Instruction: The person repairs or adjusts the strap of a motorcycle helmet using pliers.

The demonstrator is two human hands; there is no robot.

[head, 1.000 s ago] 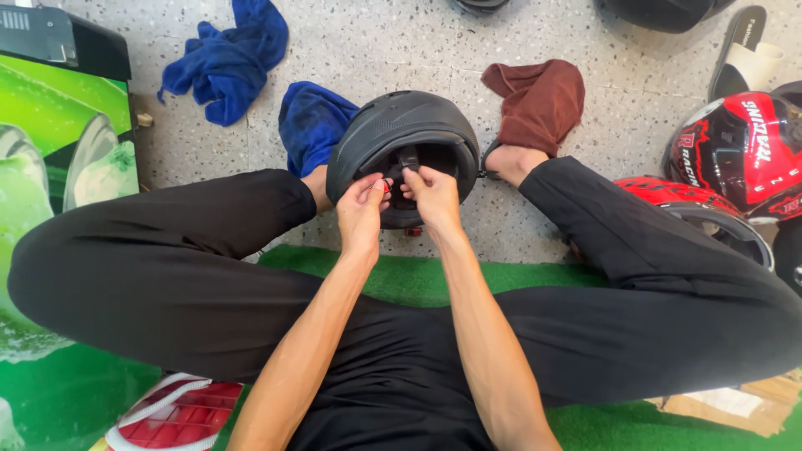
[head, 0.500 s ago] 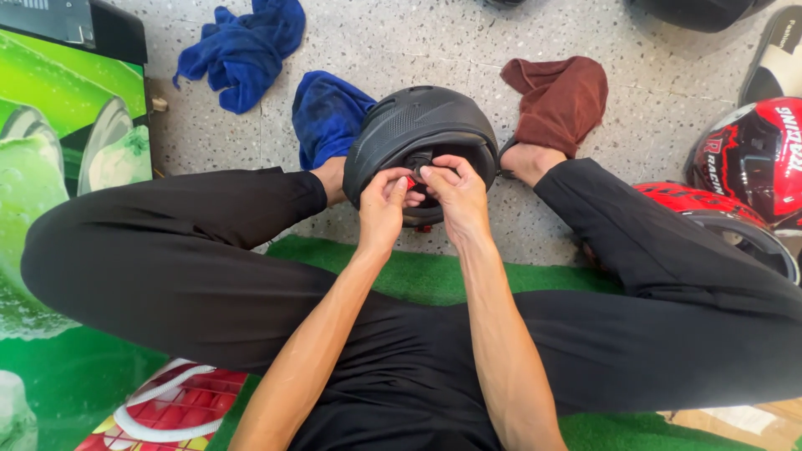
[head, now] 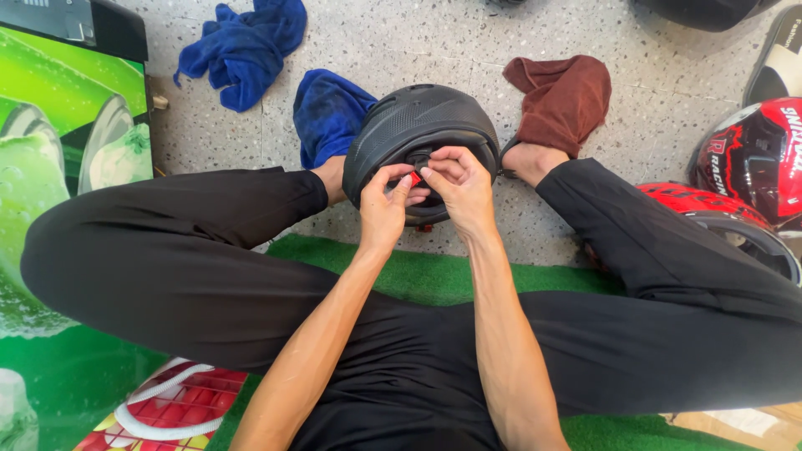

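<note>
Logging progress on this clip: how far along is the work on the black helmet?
Done: the black helmet sits propped between the feet, opening toward the person. In hand: the left hand and right hand both pinch a small red clip on the strap at the rim. Left: the pictures don't show whether the clip is fastened. A blue cloth and a brown cloth lie under the feet.

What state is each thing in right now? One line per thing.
Left hand: pinching the red buckle, fingers closed.
Right hand: fingers closed on the strap at the buckle.
Red buckle: held between both hands; fastened or not, cannot tell.
Black helmet: on the floor between the feet, opening toward the person.
Blue cloth: crumpled on the floor.
Brown cloth: draped over one foot.
Red helmet: resting at the right edge, untouched.
</note>
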